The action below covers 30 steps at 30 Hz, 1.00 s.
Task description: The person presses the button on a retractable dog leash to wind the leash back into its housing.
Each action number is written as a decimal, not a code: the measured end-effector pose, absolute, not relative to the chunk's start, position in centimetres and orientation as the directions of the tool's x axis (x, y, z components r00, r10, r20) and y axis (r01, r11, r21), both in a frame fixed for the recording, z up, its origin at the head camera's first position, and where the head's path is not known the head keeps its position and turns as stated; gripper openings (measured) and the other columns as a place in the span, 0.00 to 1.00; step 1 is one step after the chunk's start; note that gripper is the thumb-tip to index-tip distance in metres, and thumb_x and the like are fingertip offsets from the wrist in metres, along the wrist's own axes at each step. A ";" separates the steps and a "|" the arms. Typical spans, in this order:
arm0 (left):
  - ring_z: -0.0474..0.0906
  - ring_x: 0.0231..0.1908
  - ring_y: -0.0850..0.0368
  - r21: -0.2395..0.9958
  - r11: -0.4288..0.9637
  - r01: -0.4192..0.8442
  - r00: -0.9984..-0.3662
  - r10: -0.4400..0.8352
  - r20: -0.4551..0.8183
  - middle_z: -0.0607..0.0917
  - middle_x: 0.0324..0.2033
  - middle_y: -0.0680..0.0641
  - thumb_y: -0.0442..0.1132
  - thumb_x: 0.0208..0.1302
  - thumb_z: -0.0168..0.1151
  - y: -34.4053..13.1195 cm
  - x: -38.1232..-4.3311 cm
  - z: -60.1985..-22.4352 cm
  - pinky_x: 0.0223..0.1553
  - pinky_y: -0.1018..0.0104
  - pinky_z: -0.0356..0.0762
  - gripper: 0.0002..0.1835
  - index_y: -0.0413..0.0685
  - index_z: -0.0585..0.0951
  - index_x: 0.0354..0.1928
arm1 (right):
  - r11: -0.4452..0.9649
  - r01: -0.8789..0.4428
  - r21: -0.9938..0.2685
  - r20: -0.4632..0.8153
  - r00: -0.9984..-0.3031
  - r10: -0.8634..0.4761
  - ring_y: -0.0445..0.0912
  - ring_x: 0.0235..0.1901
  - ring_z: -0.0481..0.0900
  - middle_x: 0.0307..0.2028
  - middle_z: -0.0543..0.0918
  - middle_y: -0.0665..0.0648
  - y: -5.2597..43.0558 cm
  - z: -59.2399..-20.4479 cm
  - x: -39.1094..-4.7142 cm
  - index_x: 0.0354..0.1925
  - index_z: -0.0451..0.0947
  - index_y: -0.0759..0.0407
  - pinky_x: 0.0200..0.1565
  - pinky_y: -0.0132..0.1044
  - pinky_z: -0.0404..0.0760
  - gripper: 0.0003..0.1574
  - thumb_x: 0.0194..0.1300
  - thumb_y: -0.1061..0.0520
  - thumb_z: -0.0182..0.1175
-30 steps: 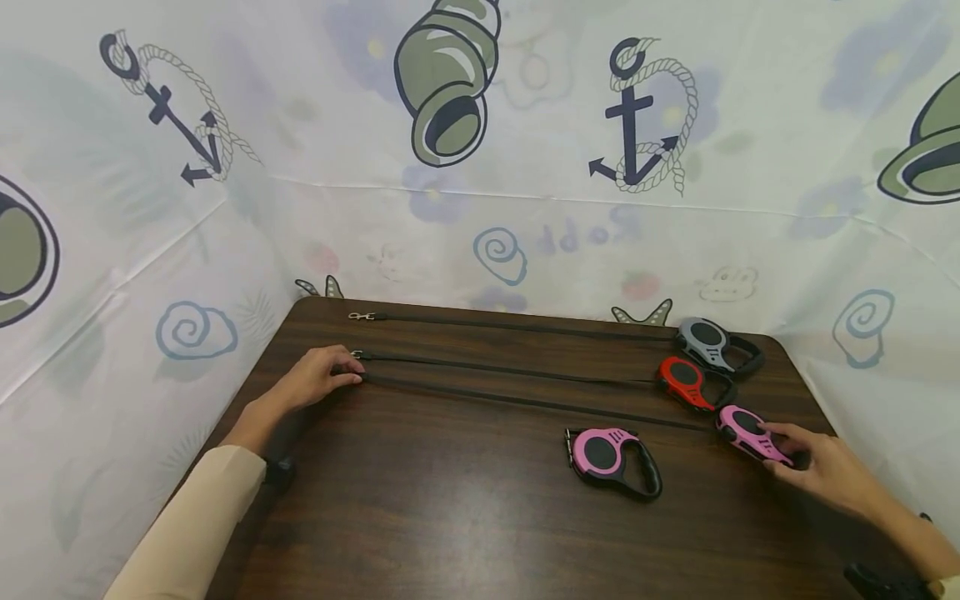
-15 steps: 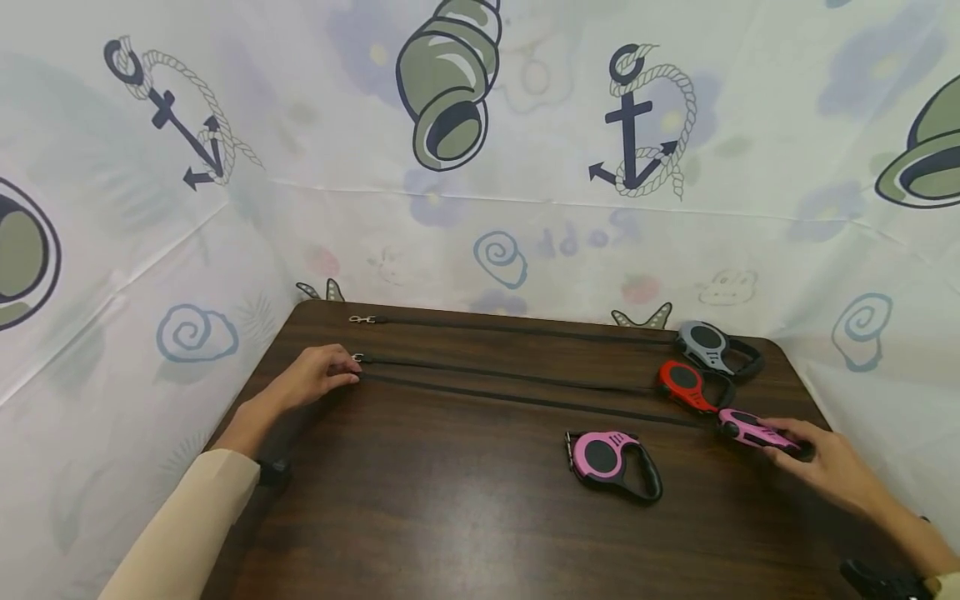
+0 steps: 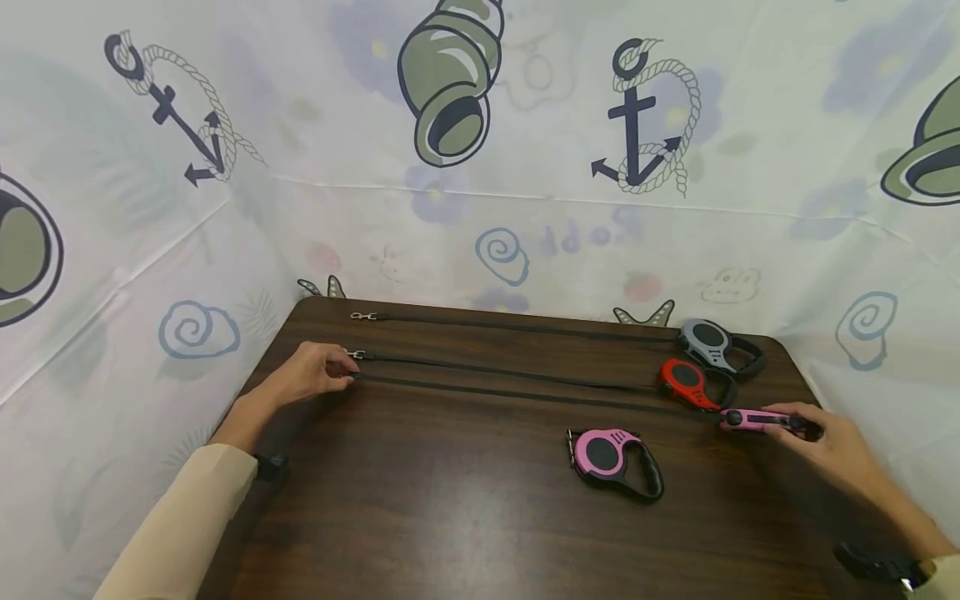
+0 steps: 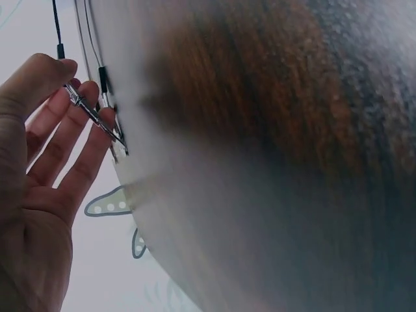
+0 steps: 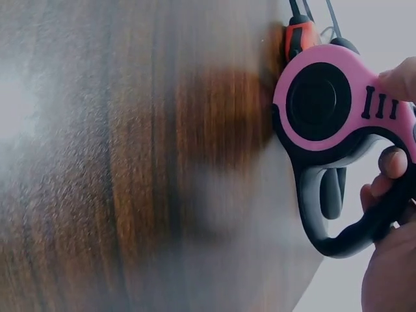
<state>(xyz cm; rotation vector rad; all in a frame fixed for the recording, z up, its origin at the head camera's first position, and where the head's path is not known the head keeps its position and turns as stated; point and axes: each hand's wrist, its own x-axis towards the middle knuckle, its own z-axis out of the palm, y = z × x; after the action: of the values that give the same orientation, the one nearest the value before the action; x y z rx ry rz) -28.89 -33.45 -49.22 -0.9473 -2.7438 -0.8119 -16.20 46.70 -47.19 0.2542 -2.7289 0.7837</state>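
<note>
My right hand (image 3: 836, 442) grips a pink and black retractable dog leash (image 3: 761, 419), held on edge at the right of the table. The right wrist view shows its round pink case (image 5: 318, 97), with fingers through the handle loop. A dark strap (image 3: 517, 395) runs nearly straight from it to my left hand (image 3: 315, 368). That hand pinches the strap's metal clip (image 4: 88, 107) between thumb and fingers. Behind lie a red retractable leash (image 3: 684, 379) and a grey one (image 3: 707, 337), their straps stretched leftward. A second pink leash (image 3: 602, 454) lies nearer, its strap wound in.
The brown wooden table (image 3: 420, 517) is backed by a patterned cloth (image 3: 555, 150) on three sides. The grey leash's clip (image 3: 364, 317) and the red leash's clip (image 3: 355, 355) lie near the left edge.
My right hand has tipped the pink leash from lying tilted to standing on edge, and its strap has shifted slightly back. My left hand has moved a little to the left.
</note>
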 end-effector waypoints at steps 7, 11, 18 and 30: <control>0.87 0.33 0.56 0.436 0.702 0.563 -0.824 0.516 0.234 0.92 0.34 0.48 0.24 0.52 0.78 -34.0 -28.8 -49.0 0.35 0.60 0.85 0.10 0.43 0.91 0.36 | 0.828 -0.178 -0.532 0.236 -0.970 -0.057 0.36 0.30 0.70 0.30 0.81 0.47 46.3 -46.7 -16.4 0.53 0.86 0.62 0.27 0.34 0.65 0.20 0.68 0.52 0.74; 0.88 0.33 0.54 0.455 0.714 0.532 -0.844 0.491 0.215 0.92 0.34 0.47 0.25 0.53 0.77 -34.5 -28.6 -48.8 0.36 0.59 0.87 0.09 0.42 0.91 0.36 | 0.807 -0.154 -0.570 0.183 -0.981 -0.058 0.35 0.34 0.73 0.34 0.86 0.44 46.2 -46.5 -16.7 0.53 0.86 0.62 0.32 0.31 0.69 0.20 0.72 0.51 0.71; 0.89 0.35 0.52 0.455 0.714 0.533 -0.846 0.472 0.249 0.92 0.34 0.48 0.26 0.54 0.78 -34.9 -28.2 -48.2 0.37 0.58 0.87 0.09 0.43 0.91 0.36 | 0.724 -0.180 -0.665 0.165 -0.982 -0.093 0.28 0.40 0.78 0.41 0.87 0.33 46.8 -46.2 -17.1 0.54 0.85 0.69 0.38 0.23 0.75 0.16 0.75 0.58 0.66; 0.90 0.34 0.52 0.516 0.709 0.481 -0.876 0.407 0.258 0.92 0.34 0.46 0.24 0.54 0.77 -35.3 -27.5 -47.3 0.38 0.61 0.88 0.10 0.40 0.91 0.38 | 0.279 -0.218 -0.935 0.155 -0.960 -0.233 0.42 0.32 0.78 0.46 0.90 0.42 47.5 -46.1 -17.4 0.59 0.85 0.62 0.27 0.39 0.71 0.23 0.82 0.69 0.44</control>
<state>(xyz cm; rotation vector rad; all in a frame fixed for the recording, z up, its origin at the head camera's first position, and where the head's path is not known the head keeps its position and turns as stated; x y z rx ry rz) -27.52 -35.34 -47.31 -0.7272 -2.7877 -0.8948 -17.44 47.54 -46.09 0.4449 -2.5223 1.8409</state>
